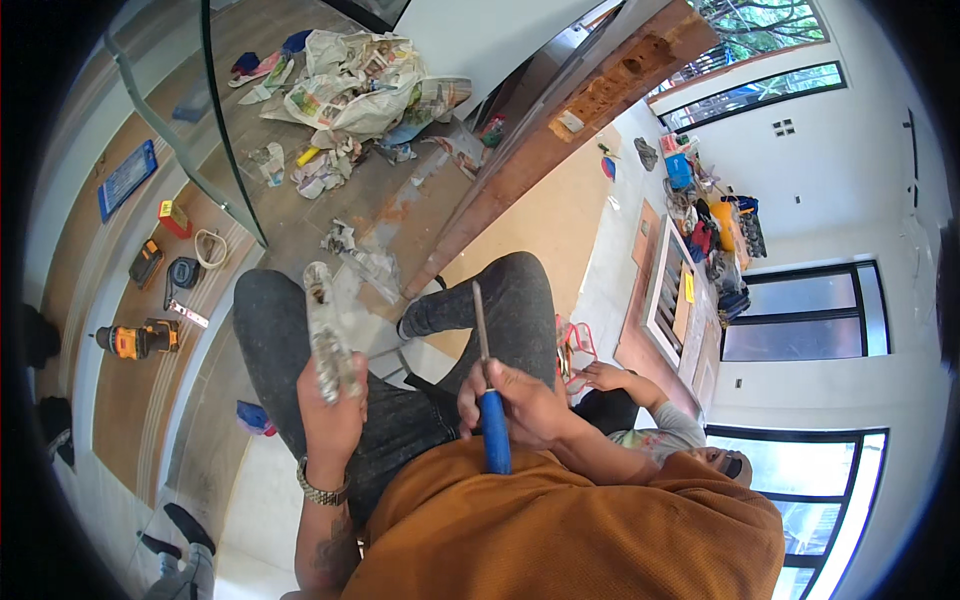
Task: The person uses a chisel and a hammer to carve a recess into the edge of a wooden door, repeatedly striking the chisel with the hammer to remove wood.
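My left hand (330, 415) grips a long, silvery metal piece (328, 330), held upright over my lap; its exact kind is hard to make out. In my right hand (510, 405) is a tool (495, 432) with a blue handle and a long thin steel shaft pointing up. Both hands are apart, above my dark trousers (270, 340) and brown top (570, 530). Beyond them a wooden door edge (480, 185) with cut recesses runs diagonally up to the right.
Left steps (120, 410) hold a cordless drill (140, 340), battery (146, 262), tape measure (182, 275) and red box (174, 218). Crumpled paper (355, 85) lies beside a glass panel (160, 110). A co-worker (650, 425) sits close at right, near a framed panel (665, 300) and piled tools (720, 225).
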Action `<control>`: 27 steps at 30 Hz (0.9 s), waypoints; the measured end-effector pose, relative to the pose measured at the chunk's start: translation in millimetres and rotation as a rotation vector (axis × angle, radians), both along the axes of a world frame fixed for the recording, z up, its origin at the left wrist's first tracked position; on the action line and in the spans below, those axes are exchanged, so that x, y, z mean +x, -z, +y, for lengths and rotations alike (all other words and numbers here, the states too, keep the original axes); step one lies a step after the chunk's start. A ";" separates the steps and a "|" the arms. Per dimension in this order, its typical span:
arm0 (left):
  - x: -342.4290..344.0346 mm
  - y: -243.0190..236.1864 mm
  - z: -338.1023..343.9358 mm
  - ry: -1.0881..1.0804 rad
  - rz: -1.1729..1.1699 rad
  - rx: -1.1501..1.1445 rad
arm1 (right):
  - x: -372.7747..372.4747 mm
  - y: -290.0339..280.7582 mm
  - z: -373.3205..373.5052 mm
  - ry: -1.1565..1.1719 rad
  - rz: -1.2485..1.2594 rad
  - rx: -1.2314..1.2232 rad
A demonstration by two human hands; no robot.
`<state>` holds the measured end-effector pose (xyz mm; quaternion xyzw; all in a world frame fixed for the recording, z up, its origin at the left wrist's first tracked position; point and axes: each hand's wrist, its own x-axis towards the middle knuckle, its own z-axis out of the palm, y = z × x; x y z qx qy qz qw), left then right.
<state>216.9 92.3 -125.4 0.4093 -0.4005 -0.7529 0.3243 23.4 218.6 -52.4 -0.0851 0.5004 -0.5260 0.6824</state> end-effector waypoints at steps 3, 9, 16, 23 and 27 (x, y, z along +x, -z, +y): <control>-2.2 -11.2 4.9 -0.064 -0.007 0.005 | -9.4 -3.7 -3.3 -0.054 0.201 -0.016; 1.1 -14.9 10.0 -0.027 0.004 -0.072 | -23.6 -45.4 -75.7 0.096 0.290 -0.430; 1.1 -6.5 15.5 0.035 0.037 -0.190 | -17.3 -57.2 -124.3 0.287 0.090 -0.615; 6.2 -17.5 16.1 0.040 -0.001 -0.276 | -3.8 -67.9 -141.1 0.397 0.014 -0.616; 12.5 -15.8 21.6 -0.006 0.098 -0.295 | 16.3 -68.1 -145.4 0.397 0.061 -0.703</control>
